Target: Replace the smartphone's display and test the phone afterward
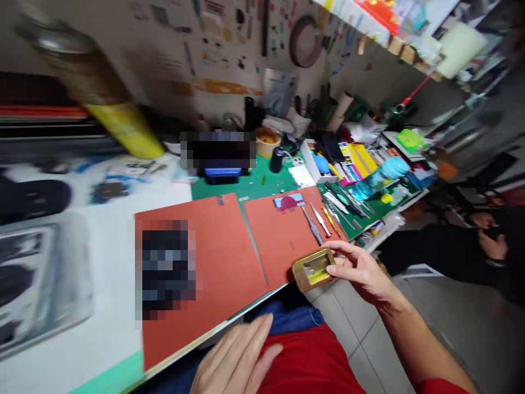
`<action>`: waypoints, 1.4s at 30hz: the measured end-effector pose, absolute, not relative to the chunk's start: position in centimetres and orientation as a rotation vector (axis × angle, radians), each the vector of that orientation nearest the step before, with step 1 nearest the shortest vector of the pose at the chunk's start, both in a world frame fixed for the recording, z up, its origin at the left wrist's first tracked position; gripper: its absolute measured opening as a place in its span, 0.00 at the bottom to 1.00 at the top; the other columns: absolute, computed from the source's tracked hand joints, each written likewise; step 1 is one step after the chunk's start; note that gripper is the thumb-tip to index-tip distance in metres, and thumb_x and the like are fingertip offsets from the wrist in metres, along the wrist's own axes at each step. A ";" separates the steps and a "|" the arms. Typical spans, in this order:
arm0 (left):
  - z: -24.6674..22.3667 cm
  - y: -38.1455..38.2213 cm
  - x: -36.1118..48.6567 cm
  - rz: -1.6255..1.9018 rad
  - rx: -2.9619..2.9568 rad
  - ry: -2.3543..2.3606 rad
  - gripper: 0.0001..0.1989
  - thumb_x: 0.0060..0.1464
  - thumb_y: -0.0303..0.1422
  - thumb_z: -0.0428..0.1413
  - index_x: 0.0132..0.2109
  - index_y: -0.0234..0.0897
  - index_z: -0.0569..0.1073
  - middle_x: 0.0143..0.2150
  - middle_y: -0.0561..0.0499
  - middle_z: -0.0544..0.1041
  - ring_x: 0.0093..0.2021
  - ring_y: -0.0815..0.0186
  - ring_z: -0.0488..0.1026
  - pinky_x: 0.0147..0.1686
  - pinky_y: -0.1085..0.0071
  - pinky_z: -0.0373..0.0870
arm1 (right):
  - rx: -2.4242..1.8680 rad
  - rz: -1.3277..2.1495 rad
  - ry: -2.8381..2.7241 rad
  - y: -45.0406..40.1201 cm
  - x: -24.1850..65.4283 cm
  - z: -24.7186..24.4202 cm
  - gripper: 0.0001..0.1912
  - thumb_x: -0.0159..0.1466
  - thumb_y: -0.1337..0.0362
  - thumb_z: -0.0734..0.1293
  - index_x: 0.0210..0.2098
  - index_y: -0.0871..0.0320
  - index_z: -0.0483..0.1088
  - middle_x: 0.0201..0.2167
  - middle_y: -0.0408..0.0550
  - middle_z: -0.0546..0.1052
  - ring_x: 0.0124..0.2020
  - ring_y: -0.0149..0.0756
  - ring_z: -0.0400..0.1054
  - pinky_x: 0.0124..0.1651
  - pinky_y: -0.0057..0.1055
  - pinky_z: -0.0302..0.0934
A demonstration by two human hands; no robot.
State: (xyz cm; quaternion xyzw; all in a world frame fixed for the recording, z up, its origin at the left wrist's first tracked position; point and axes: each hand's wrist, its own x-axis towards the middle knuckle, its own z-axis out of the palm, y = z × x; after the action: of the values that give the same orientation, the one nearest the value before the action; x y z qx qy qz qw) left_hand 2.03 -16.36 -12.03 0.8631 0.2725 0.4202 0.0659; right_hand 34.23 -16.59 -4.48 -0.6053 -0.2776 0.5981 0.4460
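A small gold-coloured box (302,275) with a clear window in its lid is pinched in my right hand (365,272), just above the front edge of the red-brown mat (221,246). Something yellow shows through the window. My left hand (238,353) is low in front of my red shirt, fingers stretched out and holding nothing. Several slim screwdrivers (312,225) lie on the right part of the mat, beyond the box. A blurred-out dark object (166,268) rests on the left part of the mat.
Behind the mat stand a black bottle (277,160), a white box of items (318,164) and a blue clear bottle (379,178). A yellow-based can (127,128) is at the left back. Another person's hand (492,241) shows at far right.
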 end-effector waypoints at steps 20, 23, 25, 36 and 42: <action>-10.1 -8.5 2.7 0.701 2.401 1.067 0.38 0.70 0.31 0.56 0.79 0.40 0.47 0.65 0.36 0.71 0.65 0.48 0.68 0.62 0.47 0.72 | -1.080 0.857 -2.466 -7.4 26.7 -5.6 0.34 0.72 0.67 0.68 0.73 0.56 0.53 0.61 0.61 0.73 0.61 0.50 0.66 0.63 0.52 0.69; -10.1 -8.4 2.9 0.668 2.402 1.060 0.39 0.68 0.28 0.56 0.78 0.39 0.48 0.65 0.36 0.71 0.65 0.48 0.68 0.62 0.47 0.72 | -1.033 0.897 -2.504 -6.6 26.7 -6.0 0.37 0.70 0.70 0.69 0.73 0.55 0.51 0.59 0.59 0.74 0.58 0.49 0.66 0.59 0.50 0.71; -10.1 -8.2 3.1 0.667 2.406 1.061 0.39 0.66 0.26 0.56 0.78 0.39 0.49 0.64 0.37 0.71 0.64 0.49 0.68 0.62 0.47 0.72 | -1.023 0.893 -2.509 -6.3 26.8 -6.2 0.37 0.69 0.69 0.70 0.73 0.55 0.52 0.58 0.59 0.74 0.56 0.49 0.66 0.57 0.50 0.71; -10.2 -7.0 3.8 0.563 2.459 1.065 0.43 0.59 0.21 0.58 0.76 0.35 0.49 0.59 0.37 0.73 0.59 0.49 0.70 0.58 0.48 0.72 | -1.006 0.845 -2.569 -5.7 26.6 -5.6 0.29 0.68 0.71 0.70 0.66 0.62 0.59 0.53 0.58 0.76 0.48 0.46 0.67 0.51 0.46 0.72; -9.8 -7.1 3.8 0.570 2.442 1.057 0.41 0.60 0.21 0.57 0.76 0.37 0.51 0.59 0.37 0.73 0.60 0.49 0.70 0.58 0.48 0.72 | -1.055 0.835 -2.652 -5.6 26.4 -4.9 0.25 0.68 0.72 0.70 0.62 0.61 0.62 0.49 0.56 0.77 0.46 0.46 0.67 0.47 0.45 0.72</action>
State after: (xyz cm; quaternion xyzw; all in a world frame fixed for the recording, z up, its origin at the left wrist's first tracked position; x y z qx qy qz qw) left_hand 3.84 -7.08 -9.79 0.8776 0.3799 0.2047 0.2085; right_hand 26.40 -5.60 -4.90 -0.3534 -0.8886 0.2799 0.0840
